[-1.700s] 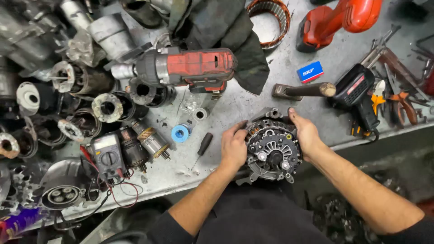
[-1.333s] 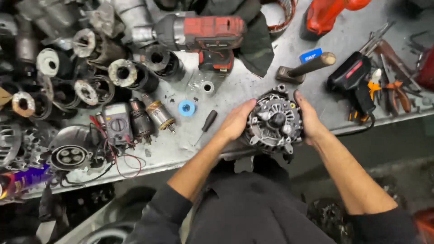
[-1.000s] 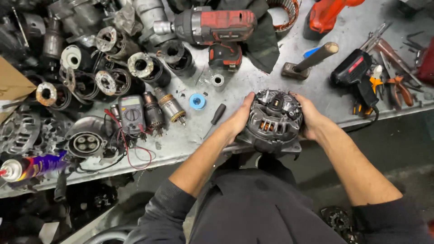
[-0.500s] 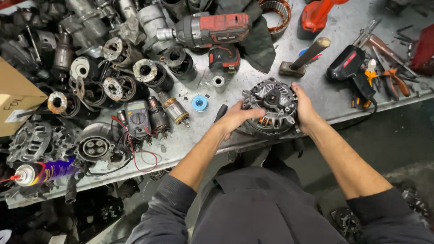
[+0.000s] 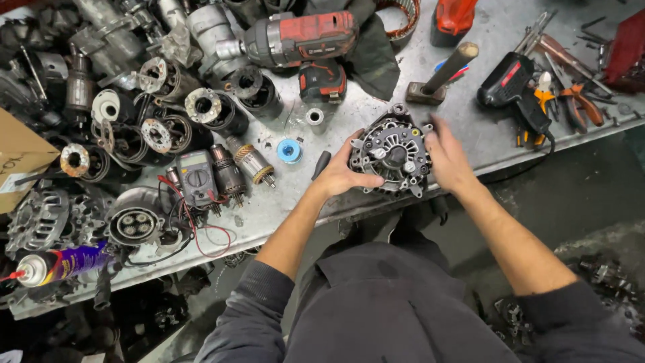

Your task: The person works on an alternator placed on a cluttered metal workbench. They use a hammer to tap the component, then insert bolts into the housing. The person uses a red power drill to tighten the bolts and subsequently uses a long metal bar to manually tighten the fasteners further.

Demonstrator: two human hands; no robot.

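1. since the frame before, the alternator has come down from the person's grip onto the near edge of the bench, and the right hand has opened off its side.
2. head view, surface and room: a grey metal workbench, scratched and oily, runs across the picture; below its edge lies a dark floor, with the person's dark sleeves and clothing at the bottom.
3. the alternator is a round, dull silver casting with dark vent slots and small terminals on the upturned face; it sits at the near bench edge between both hands.
4. the left hand cups its left rim, thumb on top and fingers curled about the housing, holding it.
5. the right hand lies just at its right rim, fingers spread wide and blurred; i cannot tell whether they touch it.
6. left of it lie a black-handled screwdriver, a small blue ring and a grey multimeter with red leads.
7. farther back stand a red and black cordless impact driver and a hammer with a wooden handle.
8. packages: a brown cardboard box at the left edge, and a purple and yellow spray can lying at the lower left.
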